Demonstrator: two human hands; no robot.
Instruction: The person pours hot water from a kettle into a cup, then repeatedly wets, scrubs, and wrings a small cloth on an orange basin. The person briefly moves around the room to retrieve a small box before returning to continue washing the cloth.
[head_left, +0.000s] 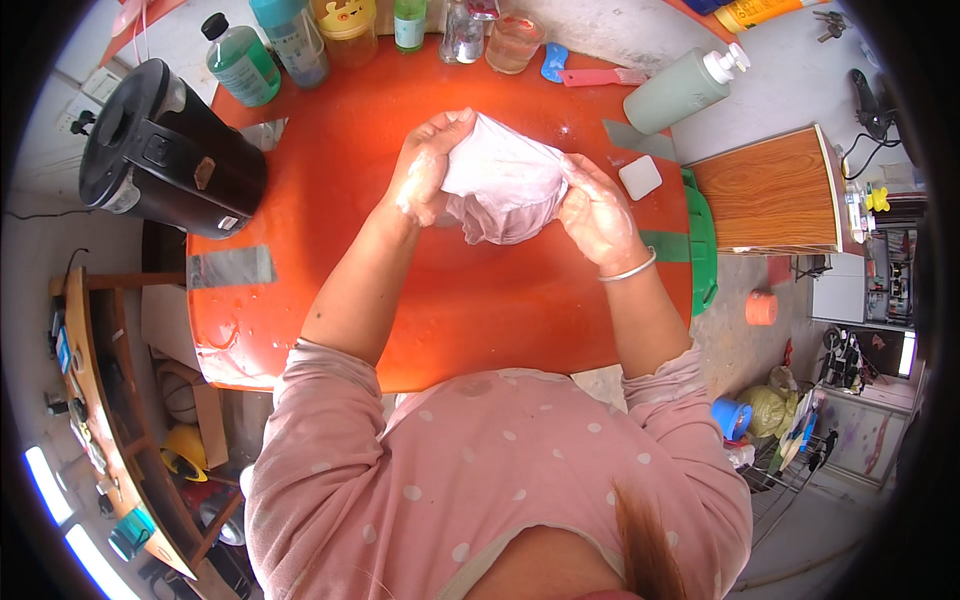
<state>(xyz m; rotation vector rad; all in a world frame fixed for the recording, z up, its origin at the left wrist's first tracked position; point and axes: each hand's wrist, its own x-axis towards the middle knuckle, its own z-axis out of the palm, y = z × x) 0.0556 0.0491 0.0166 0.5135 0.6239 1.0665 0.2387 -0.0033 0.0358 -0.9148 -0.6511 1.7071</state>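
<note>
A wet-looking pale pink cloth (504, 169) is stretched between my two hands above an orange-covered table (480, 315). My left hand (429, 166) grips its upper left corner, thumb on top, with whitish suds on the wrist. On the other side my right hand (598, 211) pinches the cloth's right edge; suds show on this palm too, and a silver bangle circles the wrist. The cloth's lower part hangs in loose, gathered folds. A white rounded block (640, 178), perhaps soap, lies on the table right of my right hand.
A black lidded container (172, 150) stands at the left. Along the back are a green bottle (241, 64), a plastic cup (514, 45), a blue brush (554, 61) and a pink-handled brush (600, 77). A grey-green pump bottle (679, 91) lies tilted at back right. A green stool (701, 240) adjoins the right edge.
</note>
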